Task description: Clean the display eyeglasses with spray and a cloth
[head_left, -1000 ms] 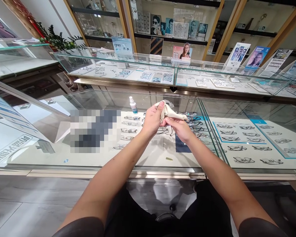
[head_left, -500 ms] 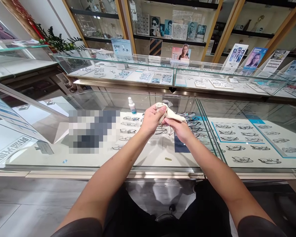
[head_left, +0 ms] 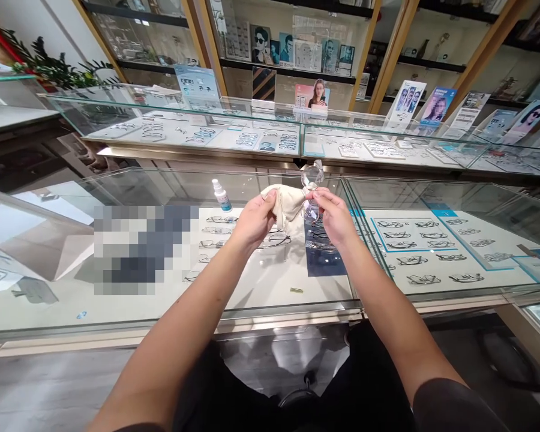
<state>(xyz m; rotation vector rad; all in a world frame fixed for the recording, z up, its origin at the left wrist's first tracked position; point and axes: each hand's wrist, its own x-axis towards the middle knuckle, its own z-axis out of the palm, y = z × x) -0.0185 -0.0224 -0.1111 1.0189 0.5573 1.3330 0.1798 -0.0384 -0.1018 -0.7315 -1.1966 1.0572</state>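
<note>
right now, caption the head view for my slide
Left hand holding a cloth, right hand holding glasses, above a display case.

Display cards (head_left: 404, 107), bottle label (head_left: 223, 200): illegible.

At the back there is a long glass showcase (head_left: 198, 155), in which rows of small spectacles (head_left: 246, 139) are lying. Several advertising cards (head_left: 197, 89) stand upright along its far side. Behind these, wall shelves (head_left: 288, 72) carry portrait pictures (head_left: 260, 44), and a leafy green plant (head_left: 49, 67) grows at left.
</note>
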